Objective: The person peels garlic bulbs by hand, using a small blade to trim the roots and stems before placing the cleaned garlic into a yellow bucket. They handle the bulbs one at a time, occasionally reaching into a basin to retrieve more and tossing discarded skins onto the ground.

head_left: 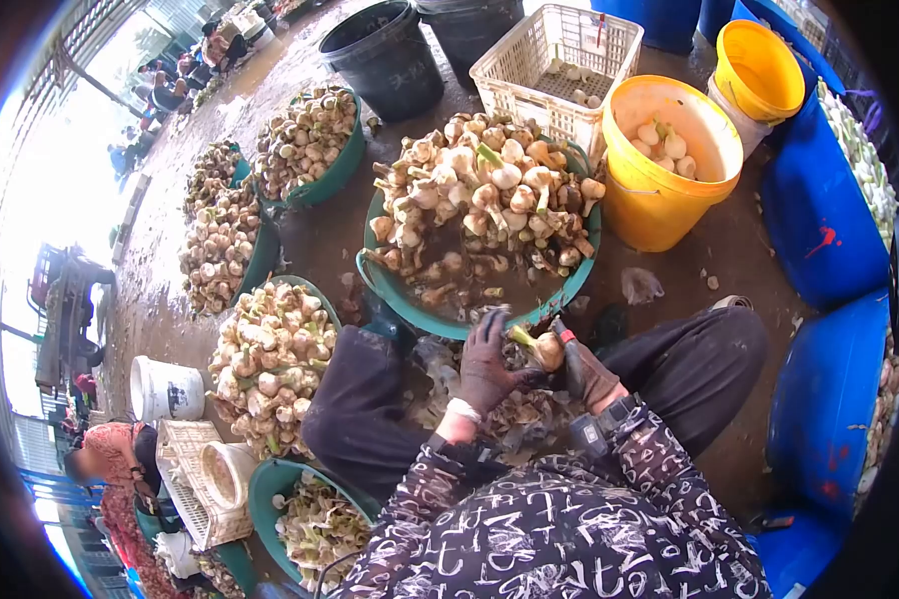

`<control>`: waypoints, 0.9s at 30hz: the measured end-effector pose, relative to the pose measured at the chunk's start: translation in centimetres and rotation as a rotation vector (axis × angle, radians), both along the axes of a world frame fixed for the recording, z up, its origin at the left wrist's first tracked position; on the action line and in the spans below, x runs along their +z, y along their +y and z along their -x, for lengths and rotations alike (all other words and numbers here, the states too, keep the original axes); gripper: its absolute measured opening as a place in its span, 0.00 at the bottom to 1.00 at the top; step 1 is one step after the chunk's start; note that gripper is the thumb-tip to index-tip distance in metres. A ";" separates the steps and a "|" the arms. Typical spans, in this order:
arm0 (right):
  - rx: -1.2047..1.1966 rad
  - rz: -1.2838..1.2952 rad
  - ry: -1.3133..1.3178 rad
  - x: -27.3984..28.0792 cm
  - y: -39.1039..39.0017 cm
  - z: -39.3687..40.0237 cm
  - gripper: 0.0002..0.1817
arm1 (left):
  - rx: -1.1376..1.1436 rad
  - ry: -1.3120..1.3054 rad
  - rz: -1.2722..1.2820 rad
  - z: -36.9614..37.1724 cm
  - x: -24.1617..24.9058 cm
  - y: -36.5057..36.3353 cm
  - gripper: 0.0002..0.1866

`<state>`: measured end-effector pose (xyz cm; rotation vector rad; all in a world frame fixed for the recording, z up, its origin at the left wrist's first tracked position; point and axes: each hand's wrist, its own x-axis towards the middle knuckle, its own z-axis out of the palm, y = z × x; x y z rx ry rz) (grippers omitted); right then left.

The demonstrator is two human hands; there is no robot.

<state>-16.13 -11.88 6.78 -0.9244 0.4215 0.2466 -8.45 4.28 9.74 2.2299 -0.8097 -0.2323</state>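
Observation:
My left hand (487, 369), in a dark glove, is open with its fingers apart, just left of a garlic bulb (546, 351) with a short green stem. My right hand (591, 377), gloved too, is closed around a red-and-black handled tool (566, 339), close against the bulb's right side. Which hand bears the bulb is hard to tell. Beyond both hands stands a green tub (430, 321) with muddy water and heaped garlic bulbs (479, 190). Loose peels (529, 419) lie below my hands, between my legs.
A yellow bucket (649, 215) with white bulbs and a cream crate (559, 100) stand behind right. Black buckets (385, 65) are at the back. Garlic-filled tubs (345, 165) line the left; blue barrels (829, 389) line the right. Another person (120, 454) sits at lower left.

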 end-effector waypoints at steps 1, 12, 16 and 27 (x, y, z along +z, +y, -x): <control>0.117 0.145 0.106 -0.8 -0.7 0.1 0.25 | -0.103 -0.202 -0.105 -0.3 0.6 0.1 0.43; 0.286 -0.353 0.098 -5.0 -2.3 0.7 0.19 | 0.013 0.277 0.132 1.9 -3.7 0.2 0.10; 0.128 0.176 -0.116 0.5 -0.3 0.0 0.25 | 0.409 1.149 0.476 0.3 -5.0 0.6 0.13; 0.288 1.360 -0.610 1.6 1.8 0.2 0.25 | 0.421 1.275 0.677 -0.3 -2.8 2.9 0.16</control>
